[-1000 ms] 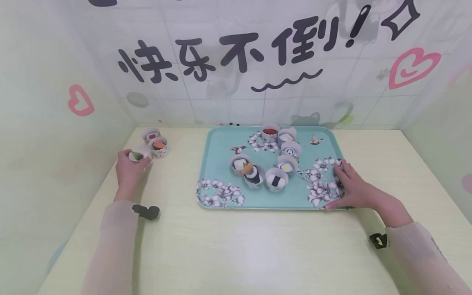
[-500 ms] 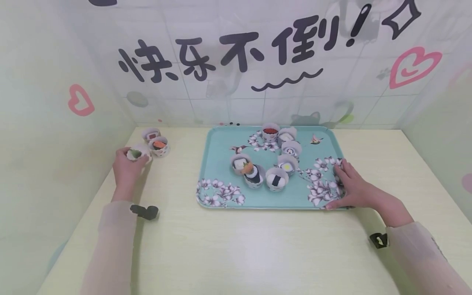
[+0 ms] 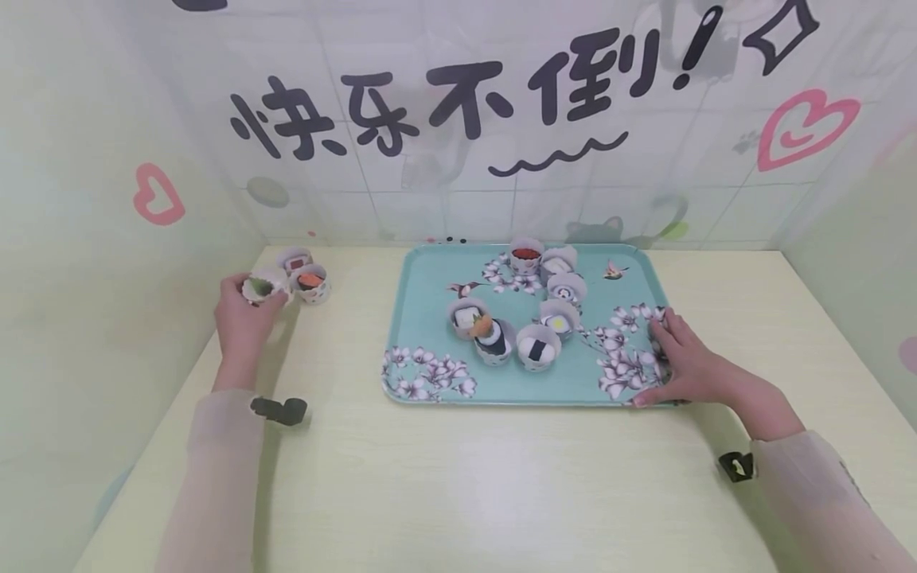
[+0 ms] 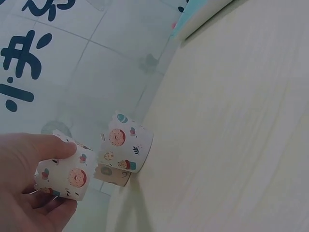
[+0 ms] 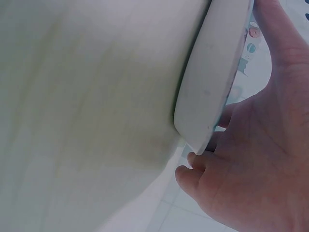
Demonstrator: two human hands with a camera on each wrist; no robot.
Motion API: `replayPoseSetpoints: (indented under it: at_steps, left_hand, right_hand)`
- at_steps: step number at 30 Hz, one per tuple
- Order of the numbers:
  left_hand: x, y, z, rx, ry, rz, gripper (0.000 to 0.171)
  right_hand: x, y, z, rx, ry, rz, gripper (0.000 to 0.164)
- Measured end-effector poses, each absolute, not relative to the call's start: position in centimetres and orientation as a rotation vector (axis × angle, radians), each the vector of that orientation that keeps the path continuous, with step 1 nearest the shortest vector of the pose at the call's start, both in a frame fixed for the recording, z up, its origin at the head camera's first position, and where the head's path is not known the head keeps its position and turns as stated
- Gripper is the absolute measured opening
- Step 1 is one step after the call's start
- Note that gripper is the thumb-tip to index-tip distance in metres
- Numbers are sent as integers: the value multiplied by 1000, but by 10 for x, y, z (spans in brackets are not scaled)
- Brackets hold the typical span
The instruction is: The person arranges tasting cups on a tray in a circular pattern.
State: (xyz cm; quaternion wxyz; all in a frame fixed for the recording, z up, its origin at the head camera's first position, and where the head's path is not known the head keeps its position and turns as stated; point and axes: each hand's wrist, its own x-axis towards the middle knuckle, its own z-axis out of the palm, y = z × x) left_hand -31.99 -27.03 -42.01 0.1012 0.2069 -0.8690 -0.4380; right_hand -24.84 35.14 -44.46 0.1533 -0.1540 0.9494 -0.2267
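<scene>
Three paper cups stand or hang at the far left of the pale table, well apart from the tray. The left hand grips one of them, the held cup, its thumb and fingers curled round the printed wall; the left wrist view shows that cup lifted just clear of the table, with something green in it. Just beside it stands the salmon cup, holding an orange-topped sushi piece, and behind that the far cup, whose filling looks pinkish, though it is too small to tell for certain.

The teal tray, printed with white blossoms, lies in the middle of the table and carries seven more cups in a loose cluster. At the back, the red-topped cup stands next to a pale-filled cup; in front of them is a roll cup. Nearer the front edge sit the yellow-centred cup, the rice-ball cup with a dark band, a dark roll cup, and the orange-and-white cup.

The right hand rests on the tray's right edge with fingers fairly straight across the blossom print; the right wrist view shows the thumb under the rim.
</scene>
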Motion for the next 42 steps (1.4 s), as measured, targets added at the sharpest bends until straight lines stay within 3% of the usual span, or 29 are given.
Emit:
replayPoseSetpoints:
  at_steps: [17, 42]
  left_hand:
    - [-321, -250, -398, 453, -2531, -1319, 74]
    - [-335, -190, -398, 102, -2575, -1385, 70]
  right_hand:
    - [-250, 353, -446, -449, 2721, -631, 137]
    - [-250, 351, -445, -435, 2706, -651, 142]
